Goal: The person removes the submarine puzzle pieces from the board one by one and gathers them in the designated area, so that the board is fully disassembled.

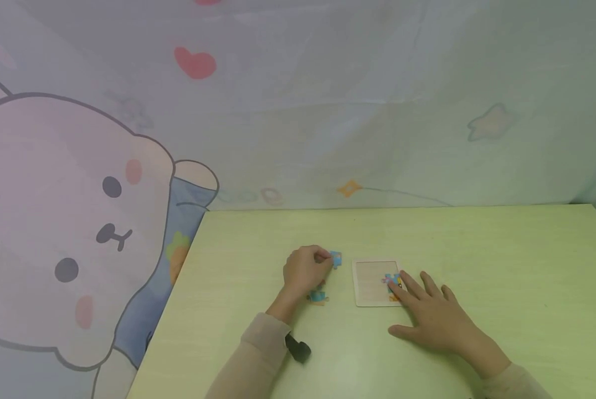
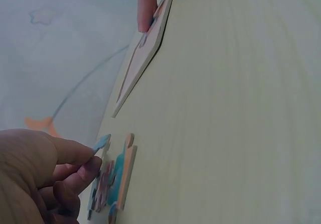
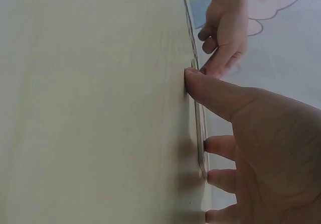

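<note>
My left hand [image 1: 305, 270] pinches a small blue jigsaw piece [image 1: 336, 259] between thumb and forefinger. In the left wrist view this held piece [image 2: 102, 142] tilts up at the fingertips, beside other loose jigsaw pieces [image 2: 119, 178]. Some of those loose pieces [image 1: 318, 297] show below the left hand in the head view. To the right lies a square, pale wooden puzzle tray [image 1: 370, 285]. Colourful pieces [image 1: 392, 279] sit at its right side, partly hidden by my right hand [image 1: 435, 320]. That hand is spread, with a fingertip resting on the pieces.
The light yellow-green table [image 1: 517, 266] reaches back to a pale curtain [image 1: 328, 122] printed with a large cartoon animal [image 1: 78, 221]. A black strap or mount [image 1: 298, 349] hangs at the left wrist, over the table.
</note>
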`<action>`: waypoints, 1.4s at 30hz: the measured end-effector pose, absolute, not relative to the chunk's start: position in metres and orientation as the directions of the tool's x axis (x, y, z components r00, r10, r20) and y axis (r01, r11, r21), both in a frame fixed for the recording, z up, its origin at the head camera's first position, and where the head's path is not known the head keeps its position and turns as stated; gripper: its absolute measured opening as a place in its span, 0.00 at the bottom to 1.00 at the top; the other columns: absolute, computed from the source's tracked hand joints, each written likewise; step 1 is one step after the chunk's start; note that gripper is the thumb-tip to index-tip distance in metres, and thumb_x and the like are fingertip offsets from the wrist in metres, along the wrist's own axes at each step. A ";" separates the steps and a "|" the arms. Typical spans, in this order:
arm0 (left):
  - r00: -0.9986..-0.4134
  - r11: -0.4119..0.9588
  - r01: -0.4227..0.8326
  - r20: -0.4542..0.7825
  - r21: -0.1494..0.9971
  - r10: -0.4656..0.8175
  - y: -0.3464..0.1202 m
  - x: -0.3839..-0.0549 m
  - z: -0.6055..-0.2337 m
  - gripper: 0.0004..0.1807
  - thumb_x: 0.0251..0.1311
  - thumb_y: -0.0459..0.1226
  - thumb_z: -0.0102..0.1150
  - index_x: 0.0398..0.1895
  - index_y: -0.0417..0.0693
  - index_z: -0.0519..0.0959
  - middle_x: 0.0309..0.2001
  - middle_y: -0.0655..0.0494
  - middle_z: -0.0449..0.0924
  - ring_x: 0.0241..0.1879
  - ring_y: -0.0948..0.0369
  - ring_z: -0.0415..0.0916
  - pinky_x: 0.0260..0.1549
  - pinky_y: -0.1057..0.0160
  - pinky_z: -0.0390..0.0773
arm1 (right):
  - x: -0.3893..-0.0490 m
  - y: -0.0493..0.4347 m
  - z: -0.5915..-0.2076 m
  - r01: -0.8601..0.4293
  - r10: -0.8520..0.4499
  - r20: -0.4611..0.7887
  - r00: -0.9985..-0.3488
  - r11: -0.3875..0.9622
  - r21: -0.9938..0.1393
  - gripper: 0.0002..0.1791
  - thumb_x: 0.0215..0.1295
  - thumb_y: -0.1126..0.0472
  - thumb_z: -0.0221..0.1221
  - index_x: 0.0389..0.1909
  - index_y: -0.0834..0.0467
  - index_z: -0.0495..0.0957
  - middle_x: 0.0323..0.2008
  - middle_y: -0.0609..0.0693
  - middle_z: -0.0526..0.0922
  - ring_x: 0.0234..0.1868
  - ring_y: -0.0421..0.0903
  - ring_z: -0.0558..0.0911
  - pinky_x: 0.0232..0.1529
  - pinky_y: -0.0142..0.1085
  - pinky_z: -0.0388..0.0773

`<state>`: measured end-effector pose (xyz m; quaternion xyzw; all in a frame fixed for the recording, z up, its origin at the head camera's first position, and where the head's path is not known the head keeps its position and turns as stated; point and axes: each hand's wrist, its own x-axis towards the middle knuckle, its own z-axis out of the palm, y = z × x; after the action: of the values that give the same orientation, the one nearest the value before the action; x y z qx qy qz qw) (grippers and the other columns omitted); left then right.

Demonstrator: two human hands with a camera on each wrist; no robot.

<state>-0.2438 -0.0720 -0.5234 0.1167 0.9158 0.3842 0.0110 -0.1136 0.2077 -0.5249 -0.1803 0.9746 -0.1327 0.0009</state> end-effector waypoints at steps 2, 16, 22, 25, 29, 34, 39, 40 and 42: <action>-0.972 0.685 0.206 0.066 0.699 0.224 -0.072 -0.244 -0.524 0.07 0.67 0.39 0.65 0.41 0.47 0.88 0.34 0.57 0.89 0.12 0.69 0.77 0.12 0.67 0.74 | -0.114 0.208 -0.526 -0.350 -0.351 0.046 -0.935 0.900 -0.258 0.49 0.64 0.28 0.61 0.80 0.50 0.62 0.78 0.59 0.61 0.74 0.76 0.57 0.60 0.77 0.59; -0.975 0.685 0.188 0.050 0.704 0.217 -0.071 -0.245 -0.521 0.09 0.69 0.43 0.64 0.41 0.48 0.87 0.32 0.59 0.87 0.12 0.67 0.78 0.17 0.60 0.80 | -0.115 0.208 -0.526 -0.345 -0.349 0.036 -0.936 0.899 -0.269 0.49 0.65 0.28 0.61 0.80 0.49 0.62 0.78 0.59 0.60 0.75 0.76 0.56 0.61 0.78 0.58; -0.959 0.689 0.261 0.103 0.676 0.263 -0.065 -0.242 -0.519 0.12 0.69 0.48 0.63 0.41 0.52 0.88 0.34 0.65 0.86 0.21 0.68 0.76 0.39 0.44 0.84 | -0.114 0.208 -0.526 -0.345 -0.348 0.036 -0.937 0.898 -0.273 0.50 0.64 0.27 0.60 0.80 0.49 0.62 0.78 0.59 0.61 0.75 0.76 0.56 0.60 0.78 0.58; -0.941 0.674 0.311 0.117 0.670 0.317 -0.057 -0.238 -0.514 0.11 0.69 0.47 0.62 0.41 0.52 0.88 0.35 0.67 0.86 0.25 0.69 0.74 0.31 0.56 0.82 | -0.114 0.209 -0.527 -0.344 -0.349 0.030 -0.937 0.899 -0.272 0.50 0.65 0.26 0.58 0.80 0.49 0.62 0.79 0.59 0.60 0.75 0.76 0.56 0.60 0.78 0.58; -0.912 0.652 0.359 0.103 0.668 0.396 -0.046 -0.229 -0.509 0.10 0.69 0.47 0.64 0.43 0.53 0.88 0.36 0.69 0.85 0.27 0.68 0.73 0.24 0.68 0.72 | -0.114 0.210 -0.530 -0.340 -0.346 0.024 -0.938 0.900 -0.273 0.50 0.65 0.25 0.57 0.81 0.47 0.60 0.79 0.58 0.59 0.75 0.75 0.55 0.61 0.78 0.57; -0.890 0.661 0.394 0.087 0.638 0.447 -0.029 -0.222 -0.511 0.09 0.68 0.47 0.65 0.45 0.57 0.88 0.35 0.75 0.82 0.39 0.69 0.78 0.34 0.66 0.76 | -0.109 0.214 -0.530 -0.344 -0.351 0.022 -0.936 0.900 -0.267 0.51 0.64 0.25 0.57 0.82 0.46 0.57 0.79 0.58 0.59 0.75 0.75 0.57 0.60 0.78 0.58; -0.884 0.668 0.385 0.048 0.637 0.464 -0.012 -0.217 -0.515 0.11 0.65 0.48 0.66 0.46 0.60 0.89 0.35 0.78 0.82 0.41 0.70 0.79 0.38 0.65 0.77 | -0.102 0.217 -0.528 -0.364 -0.369 0.029 -0.929 0.894 -0.262 0.50 0.64 0.24 0.57 0.81 0.44 0.59 0.79 0.56 0.60 0.74 0.74 0.59 0.59 0.77 0.60; -0.882 0.671 0.385 0.038 0.634 0.470 -0.009 -0.216 -0.516 0.11 0.65 0.49 0.66 0.47 0.60 0.89 0.37 0.78 0.82 0.42 0.70 0.79 0.40 0.65 0.77 | -0.101 0.218 -0.529 -0.368 -0.374 0.030 -0.927 0.892 -0.263 0.50 0.64 0.24 0.57 0.81 0.44 0.60 0.79 0.55 0.60 0.74 0.74 0.59 0.59 0.77 0.61; -0.879 0.676 0.383 0.023 0.630 0.476 -0.004 -0.214 -0.518 0.12 0.65 0.50 0.66 0.48 0.61 0.89 0.41 0.76 0.83 0.45 0.70 0.79 0.44 0.65 0.77 | -0.098 0.218 -0.529 -0.378 -0.385 0.028 -0.923 0.887 -0.264 0.49 0.64 0.23 0.56 0.80 0.44 0.62 0.79 0.55 0.60 0.74 0.75 0.59 0.58 0.78 0.61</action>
<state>-0.2142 -0.0041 -0.5180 0.2354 0.9126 0.3266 0.0718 -0.0976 0.2180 -0.5286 -0.1963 0.9713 -0.1334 0.0124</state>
